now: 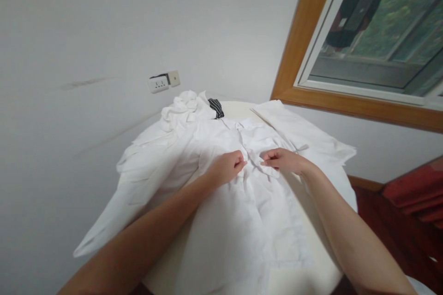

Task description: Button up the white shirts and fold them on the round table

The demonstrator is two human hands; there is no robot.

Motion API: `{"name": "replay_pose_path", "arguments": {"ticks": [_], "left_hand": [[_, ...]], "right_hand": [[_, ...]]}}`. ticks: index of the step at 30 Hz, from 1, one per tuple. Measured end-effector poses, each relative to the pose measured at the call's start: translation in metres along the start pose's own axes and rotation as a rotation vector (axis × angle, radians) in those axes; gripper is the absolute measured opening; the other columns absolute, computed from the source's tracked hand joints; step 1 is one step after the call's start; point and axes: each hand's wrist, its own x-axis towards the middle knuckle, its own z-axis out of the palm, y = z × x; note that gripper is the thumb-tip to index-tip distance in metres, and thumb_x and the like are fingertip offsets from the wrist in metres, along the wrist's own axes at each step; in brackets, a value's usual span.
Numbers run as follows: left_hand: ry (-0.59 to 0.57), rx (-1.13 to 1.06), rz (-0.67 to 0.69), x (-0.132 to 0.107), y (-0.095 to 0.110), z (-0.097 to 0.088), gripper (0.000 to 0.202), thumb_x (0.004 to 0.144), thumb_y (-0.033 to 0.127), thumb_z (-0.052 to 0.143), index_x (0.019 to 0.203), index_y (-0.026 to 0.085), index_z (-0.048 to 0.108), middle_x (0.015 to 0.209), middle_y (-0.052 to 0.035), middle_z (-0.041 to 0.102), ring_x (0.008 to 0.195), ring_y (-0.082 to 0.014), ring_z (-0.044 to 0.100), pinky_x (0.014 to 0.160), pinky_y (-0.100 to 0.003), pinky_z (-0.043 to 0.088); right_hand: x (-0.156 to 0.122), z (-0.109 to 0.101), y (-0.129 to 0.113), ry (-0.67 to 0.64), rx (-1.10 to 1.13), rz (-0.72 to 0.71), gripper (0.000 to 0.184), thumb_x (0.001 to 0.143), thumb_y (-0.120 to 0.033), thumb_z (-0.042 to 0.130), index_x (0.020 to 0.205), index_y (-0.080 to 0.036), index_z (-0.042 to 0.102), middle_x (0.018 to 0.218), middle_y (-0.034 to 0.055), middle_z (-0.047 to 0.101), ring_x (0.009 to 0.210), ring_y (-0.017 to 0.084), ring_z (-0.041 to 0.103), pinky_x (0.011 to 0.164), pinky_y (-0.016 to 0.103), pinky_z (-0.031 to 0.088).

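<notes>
A long white coat (238, 226) lies spread on the table, its front edges meeting along the middle in creases. My left hand (229, 166) pinches the cloth at the left front edge, thumb and fingertips together. Just across the opening, my right hand (282, 160) grips the right front edge the same way, with a small flap of fabric hanging below the fingers. The two hands are a short gap apart. Whether a button sits between the fingertips is too small to make out.
Rumpled white clothes (155, 147) are heaped at the left, overhanging the table (238, 109). A striped dark cloth (216, 108) lies at the back. Folded white cloth (304, 131) is on the right. Behind are a wall socket (159, 84) and a wood-framed window (294, 41).
</notes>
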Motion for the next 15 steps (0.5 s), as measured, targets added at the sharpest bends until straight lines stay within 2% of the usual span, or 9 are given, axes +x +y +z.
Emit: {"name": "replay_pose_path", "arguments": {"ticks": [3,6,11,15], "left_hand": [[0.050,0.260,0.075,-0.004,0.005,0.000,0.014,0.087,0.029,0.044,0.078,0.020,0.050,0.066,0.0003,0.056,0.061,-0.0136,0.051,0.058,-0.025,0.035],[0.037,0.316,0.053,-0.004,0.003,0.001,0.017,0.089,0.028,0.039,0.078,0.020,0.050,0.065,0.0002,0.053,0.059,-0.0138,0.048,0.057,-0.026,0.031],[0.025,0.055,0.020,0.002,-0.008,-0.002,0.021,0.087,0.033,0.042,0.073,0.020,0.050,0.057,0.0049,0.047,0.054,-0.0103,0.042,0.053,-0.022,0.028],[0.020,-0.124,-0.028,0.005,-0.012,-0.006,0.028,0.085,0.040,0.044,0.067,0.018,0.050,0.053,0.0061,0.045,0.052,-0.0091,0.041,0.051,-0.021,0.027]], "right_hand": [[0.003,0.008,-0.006,0.098,0.009,-0.073,0.038,0.071,-0.053,0.065,0.066,-0.017,0.053,0.056,-0.0064,0.038,0.053,0.008,0.032,0.051,0.023,0.025],[0.011,0.022,-0.006,0.178,0.030,-0.113,0.034,0.073,-0.050,0.063,0.070,-0.017,0.057,0.058,-0.0060,0.040,0.054,0.008,0.034,0.051,0.022,0.026],[0.030,0.051,0.009,0.321,0.069,-0.133,0.025,0.072,-0.040,0.065,0.077,-0.016,0.064,0.064,-0.0017,0.057,0.058,0.011,0.047,0.055,0.023,0.036],[0.041,0.062,0.020,0.408,0.108,-0.190,0.022,0.073,-0.035,0.063,0.083,-0.016,0.068,0.075,0.0026,0.066,0.068,0.014,0.056,0.066,0.026,0.043]]}}
